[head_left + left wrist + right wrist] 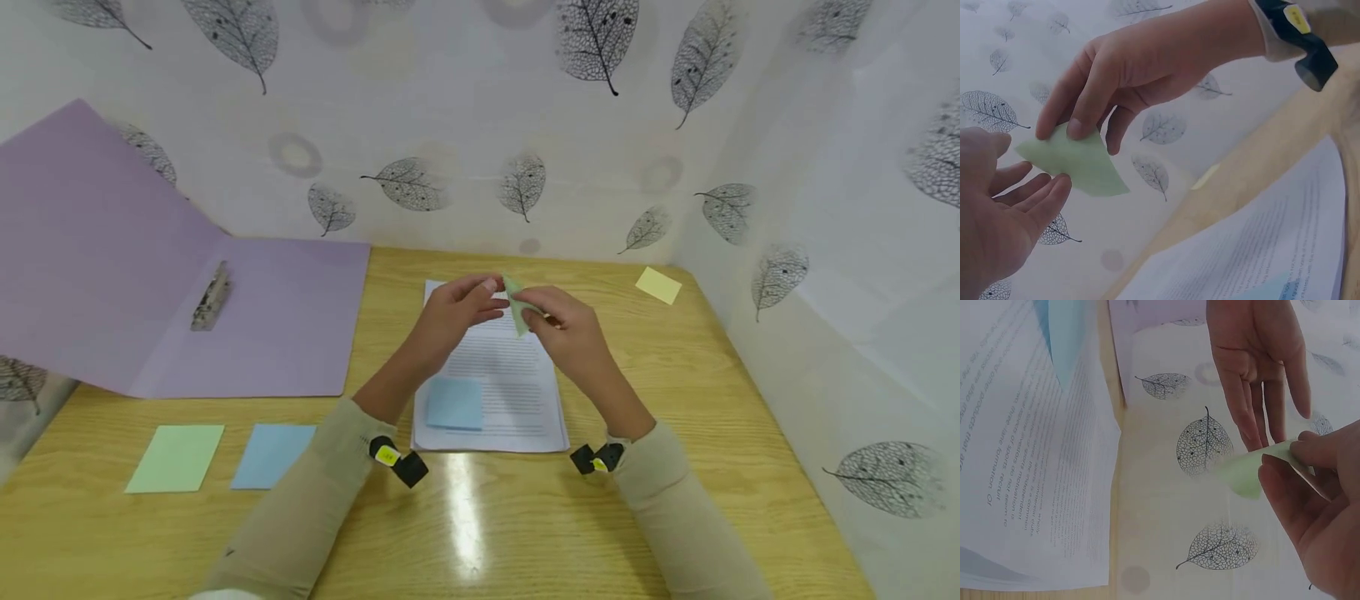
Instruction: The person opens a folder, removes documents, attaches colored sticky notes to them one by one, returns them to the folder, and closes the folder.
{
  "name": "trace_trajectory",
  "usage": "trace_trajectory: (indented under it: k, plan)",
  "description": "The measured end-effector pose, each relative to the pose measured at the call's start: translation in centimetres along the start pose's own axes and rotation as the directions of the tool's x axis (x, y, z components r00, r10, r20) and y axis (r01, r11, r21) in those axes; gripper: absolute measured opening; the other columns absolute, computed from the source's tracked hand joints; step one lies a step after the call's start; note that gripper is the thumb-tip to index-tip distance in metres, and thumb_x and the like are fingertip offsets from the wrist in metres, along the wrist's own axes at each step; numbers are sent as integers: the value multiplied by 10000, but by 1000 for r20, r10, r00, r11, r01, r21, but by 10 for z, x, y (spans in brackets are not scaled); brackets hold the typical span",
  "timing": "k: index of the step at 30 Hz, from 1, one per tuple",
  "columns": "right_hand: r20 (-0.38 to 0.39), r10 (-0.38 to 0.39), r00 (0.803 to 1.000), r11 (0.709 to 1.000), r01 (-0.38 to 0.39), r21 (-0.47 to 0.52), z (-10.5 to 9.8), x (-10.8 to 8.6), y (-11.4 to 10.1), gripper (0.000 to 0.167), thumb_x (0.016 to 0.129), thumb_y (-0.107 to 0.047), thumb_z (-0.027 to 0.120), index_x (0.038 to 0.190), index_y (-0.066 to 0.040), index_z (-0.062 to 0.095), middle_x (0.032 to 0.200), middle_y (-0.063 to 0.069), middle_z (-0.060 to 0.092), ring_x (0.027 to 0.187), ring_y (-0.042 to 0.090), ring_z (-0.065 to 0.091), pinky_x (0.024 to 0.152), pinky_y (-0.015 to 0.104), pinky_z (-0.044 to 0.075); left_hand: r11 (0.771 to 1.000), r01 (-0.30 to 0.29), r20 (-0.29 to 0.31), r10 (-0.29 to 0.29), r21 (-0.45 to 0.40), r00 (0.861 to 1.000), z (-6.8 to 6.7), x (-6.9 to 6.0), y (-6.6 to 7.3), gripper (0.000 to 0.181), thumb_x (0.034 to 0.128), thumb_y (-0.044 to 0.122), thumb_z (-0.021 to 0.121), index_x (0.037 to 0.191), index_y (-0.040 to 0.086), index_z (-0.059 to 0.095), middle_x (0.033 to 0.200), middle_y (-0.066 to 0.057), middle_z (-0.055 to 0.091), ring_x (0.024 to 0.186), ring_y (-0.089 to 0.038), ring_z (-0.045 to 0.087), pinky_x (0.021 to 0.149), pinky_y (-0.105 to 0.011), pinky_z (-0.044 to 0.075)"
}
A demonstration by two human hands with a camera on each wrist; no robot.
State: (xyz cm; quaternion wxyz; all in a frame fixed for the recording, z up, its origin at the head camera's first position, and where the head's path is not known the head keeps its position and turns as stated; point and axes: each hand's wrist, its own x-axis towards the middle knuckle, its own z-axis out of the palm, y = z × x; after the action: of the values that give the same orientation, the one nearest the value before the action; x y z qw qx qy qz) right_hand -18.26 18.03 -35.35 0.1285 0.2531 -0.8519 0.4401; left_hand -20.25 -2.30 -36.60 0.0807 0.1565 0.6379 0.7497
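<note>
A pale green sticky note (517, 312) is held up over a stack of printed sheets (517, 392). My right hand (572, 329) pinches it between thumb and fingers. My left hand (450, 321) is on the note's other side, its fingers extended; in the left wrist view these fingertips reach the edge of the green note (1088, 167). The right wrist view shows the green note (1247, 474) bent in my right hand (1329, 512). A light blue sticky note (454, 403) lies on the lower left part of the top sheet.
An open purple folder (292, 325) with a metal clip (212, 297) lies at the left. Nearer me are a green square note (176, 458) and a blue square note (272, 454), partly behind my left sleeve. A yellow note (658, 285) lies at the far right corner.
</note>
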Motion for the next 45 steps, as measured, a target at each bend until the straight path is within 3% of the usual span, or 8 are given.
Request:
trace_trajectory:
  k: [4,7,14,22,26,30,37,45]
  plan:
    - [40,-175,984,967,179,-181,5,-3,-1,264,960,-22,657,1209,-78,725,1209,66,716,987,198,699,787,332,596,999,15,-7,-15,-53,1000,3,-1,1,405,1057,234,542,1380,-11,558,1300,-172,623,1143,-284,678,987,-332,547]
    - [80,-200,977,951,213,-222,6,-4,-2,260,978,-80,652,1230,-73,712,1208,68,726,1060,228,705,872,403,586,1000,1,-7,-1,-30,1000,2,-2,1,370,1057,194,538,1367,-4,577,1278,-168,632,1119,-259,682,992,-344,545]
    - [33,-43,999,979,48,-199,-2,0,1,304,1020,-187,614,1296,-76,671,1250,86,694,1056,238,684,843,413,584,1000,17,-15,-17,-1,1000,-3,-1,-5,312,1071,180,506,1319,29,621,1283,-119,644,1136,-227,664,966,-329,558]
    - [-46,93,995,968,-101,-228,-10,7,12,257,999,-182,648,1224,-71,702,1184,88,627,970,222,624,792,387,557,996,88,6,-88,-5,996,-4,1,-10,298,1059,153,528,1294,1,629,1261,-151,652,1090,-205,674,934,-314,572]
    - [17,243,970,958,-237,-163,-11,5,22,241,1008,-266,639,1163,-101,722,1069,62,702,981,230,648,825,401,555,990,131,4,-132,47,991,-6,2,-17,305,1055,185,545,1289,17,645,1279,-135,658,1119,-225,671,966,-350,561]
    - [106,375,921,926,-368,-82,-10,3,33,239,1011,-267,632,1169,-110,717,1048,84,717,985,284,666,829,412,551,978,167,-17,-166,124,986,-12,7,-33,286,1027,182,601,1265,38,668,1236,-132,671,1060,-242,686,990,-447,546]
    - [200,506,839,862,-492,-119,0,2,55,185,1013,-226,626,1126,-114,720,1067,83,692,967,236,621,808,351,521,917,185,-30,-186,353,982,-21,18,-60,191,983,168,658,1124,55,719,1055,-103,713,891,-212,664,833,-388,581]
    - [231,532,815,847,-513,-139,5,3,80,183,1006,-200,635,1105,-75,725,998,91,678,820,219,566,684,298,484,781,164,-28,-185,602,982,-20,29,-75,196,976,235,672,1103,117,764,1107,-25,733,1015,-193,626,892,-365,510]
